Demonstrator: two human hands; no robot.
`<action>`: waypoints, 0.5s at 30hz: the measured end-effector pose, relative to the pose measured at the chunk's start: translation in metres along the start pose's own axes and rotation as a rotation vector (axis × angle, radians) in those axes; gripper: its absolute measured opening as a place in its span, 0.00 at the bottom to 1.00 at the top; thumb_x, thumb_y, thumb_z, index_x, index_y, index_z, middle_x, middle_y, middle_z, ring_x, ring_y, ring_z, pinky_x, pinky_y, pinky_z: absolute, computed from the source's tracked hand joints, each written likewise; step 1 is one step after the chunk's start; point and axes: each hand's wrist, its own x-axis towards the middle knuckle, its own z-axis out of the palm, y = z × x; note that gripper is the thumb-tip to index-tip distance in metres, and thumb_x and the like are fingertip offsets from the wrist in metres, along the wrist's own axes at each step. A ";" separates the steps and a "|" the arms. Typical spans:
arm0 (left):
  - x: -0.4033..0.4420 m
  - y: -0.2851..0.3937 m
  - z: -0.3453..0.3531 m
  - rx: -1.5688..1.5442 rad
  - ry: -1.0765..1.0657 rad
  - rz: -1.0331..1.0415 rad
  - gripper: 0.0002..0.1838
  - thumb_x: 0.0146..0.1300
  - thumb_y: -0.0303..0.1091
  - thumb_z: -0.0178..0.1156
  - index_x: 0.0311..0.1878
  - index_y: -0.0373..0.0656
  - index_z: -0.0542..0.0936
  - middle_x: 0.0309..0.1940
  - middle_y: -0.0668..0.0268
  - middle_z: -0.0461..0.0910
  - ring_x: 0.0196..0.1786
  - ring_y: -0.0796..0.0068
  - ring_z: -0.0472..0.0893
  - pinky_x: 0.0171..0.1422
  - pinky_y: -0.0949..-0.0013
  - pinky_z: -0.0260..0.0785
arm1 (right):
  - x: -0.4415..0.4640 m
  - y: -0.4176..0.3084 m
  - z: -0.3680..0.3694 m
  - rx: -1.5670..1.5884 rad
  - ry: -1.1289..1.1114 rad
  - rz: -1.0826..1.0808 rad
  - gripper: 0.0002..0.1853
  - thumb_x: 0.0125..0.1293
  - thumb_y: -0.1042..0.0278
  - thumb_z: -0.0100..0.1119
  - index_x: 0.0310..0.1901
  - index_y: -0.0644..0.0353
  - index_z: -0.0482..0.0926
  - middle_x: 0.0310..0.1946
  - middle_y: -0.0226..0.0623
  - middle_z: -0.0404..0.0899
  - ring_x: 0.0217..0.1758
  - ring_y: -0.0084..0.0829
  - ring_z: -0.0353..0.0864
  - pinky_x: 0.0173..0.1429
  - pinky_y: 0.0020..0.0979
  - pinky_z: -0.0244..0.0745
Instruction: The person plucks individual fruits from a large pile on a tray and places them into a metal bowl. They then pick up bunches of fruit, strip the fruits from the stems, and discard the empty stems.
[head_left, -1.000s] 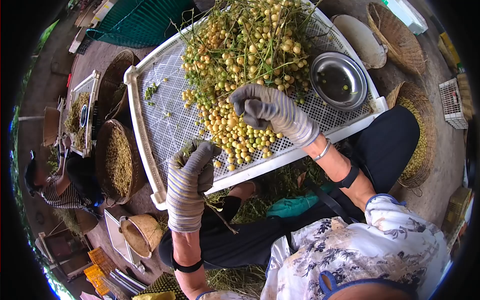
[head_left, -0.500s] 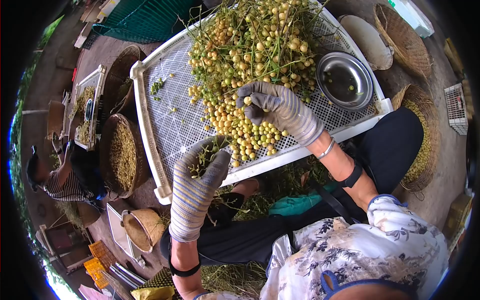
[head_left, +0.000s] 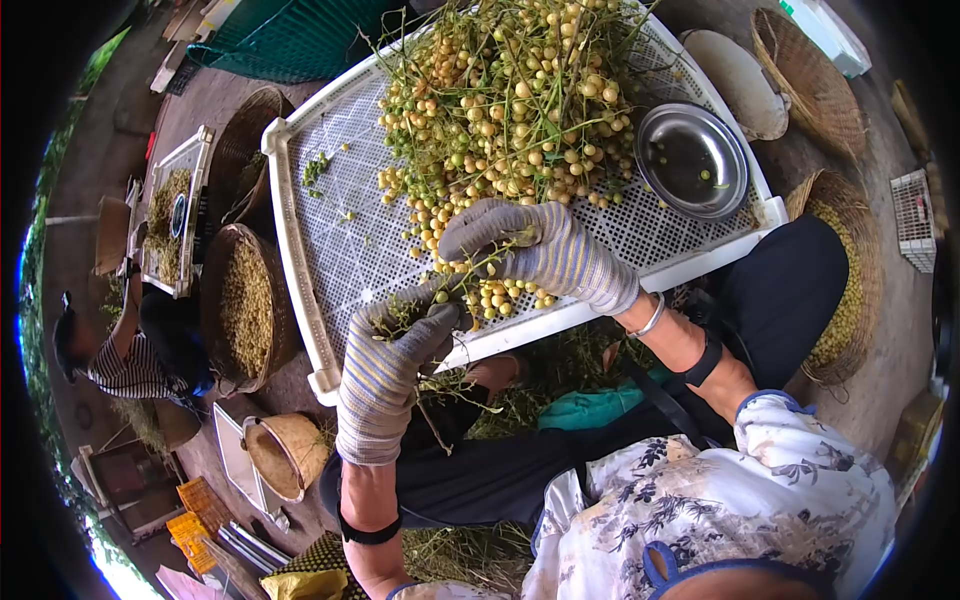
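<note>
In the head view my left hand (head_left: pixel 388 350), in a striped grey-palmed work glove, is closed around a green fruit stem (head_left: pixel 460 283) at the front edge of the white perforated tray (head_left: pixel 325 235). Twiggy ends stick out below its fingers. My right hand (head_left: pixel 540 248), gloved the same way, is curled at the upper end of that stem; what its fingertips hold is hidden. Loose small yellow-green round fruits (head_left: pixel 497 297) lie on the tray below it. Behind both hands rises a large heap of fruit clusters (head_left: pixel 510 100) still on their stems.
A steel bowl (head_left: pixel 692 163) sits at the tray's right side. Wicker baskets of loose fruit stand at left (head_left: pixel 246 305) and right (head_left: pixel 832 285). A co-worker (head_left: pixel 120 350) sits at far left by another tray (head_left: pixel 182 215). Stripped stems (head_left: pixel 530 405) lie beneath my tray.
My right hand has come down and left from the fruit pile to the stem in my left hand. A fruit seen in its fingertips before is no longer visible there.
</note>
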 end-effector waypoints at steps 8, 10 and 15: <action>-0.004 0.007 0.010 0.307 -0.035 -0.034 0.10 0.61 0.30 0.62 0.44 0.37 0.83 0.25 0.71 0.82 0.25 0.90 0.75 0.28 0.82 0.65 | -0.004 -0.011 -0.004 -0.107 -0.188 0.058 0.16 0.57 0.72 0.67 0.49 0.59 0.83 0.44 0.36 0.84 0.49 0.29 0.81 0.56 0.32 0.75; 0.003 -0.012 -0.003 0.507 -0.096 0.184 0.09 0.62 0.30 0.62 0.42 0.37 0.84 0.24 0.70 0.82 0.23 0.90 0.74 0.26 0.82 0.64 | -0.002 -0.016 -0.003 -0.164 -0.204 0.035 0.17 0.55 0.75 0.67 0.49 0.56 0.84 0.43 0.36 0.84 0.47 0.31 0.82 0.54 0.31 0.76; 0.013 -0.020 -0.005 0.491 -0.085 0.060 0.07 0.63 0.30 0.61 0.40 0.37 0.84 0.23 0.69 0.82 0.19 0.83 0.75 0.23 0.78 0.64 | -0.003 -0.012 0.001 -0.343 -0.204 0.038 0.16 0.54 0.74 0.68 0.47 0.59 0.83 0.42 0.37 0.84 0.46 0.33 0.82 0.53 0.32 0.76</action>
